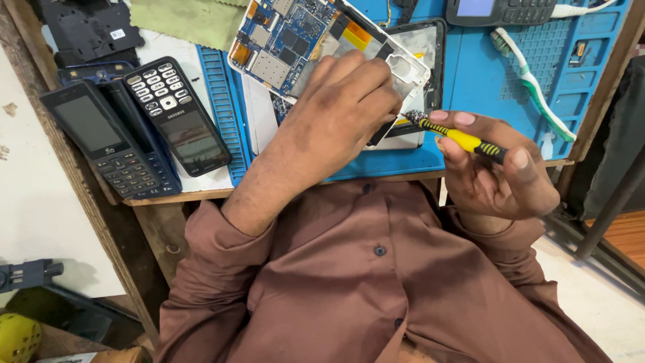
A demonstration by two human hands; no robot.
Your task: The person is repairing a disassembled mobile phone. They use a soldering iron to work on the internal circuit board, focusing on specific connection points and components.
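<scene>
Centrally, the right hand (497, 178) grips a yellow-handled black-striped screwdriver (457, 138) pointing upper left toward the opened white-framed phone with blue circuit board (295, 40) clamped by the left hand (342, 107) (tip hidden).

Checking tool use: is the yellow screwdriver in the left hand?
No, the right hand grips the yellow screwdriver, while the left hand rests on the opened device.
</scene>
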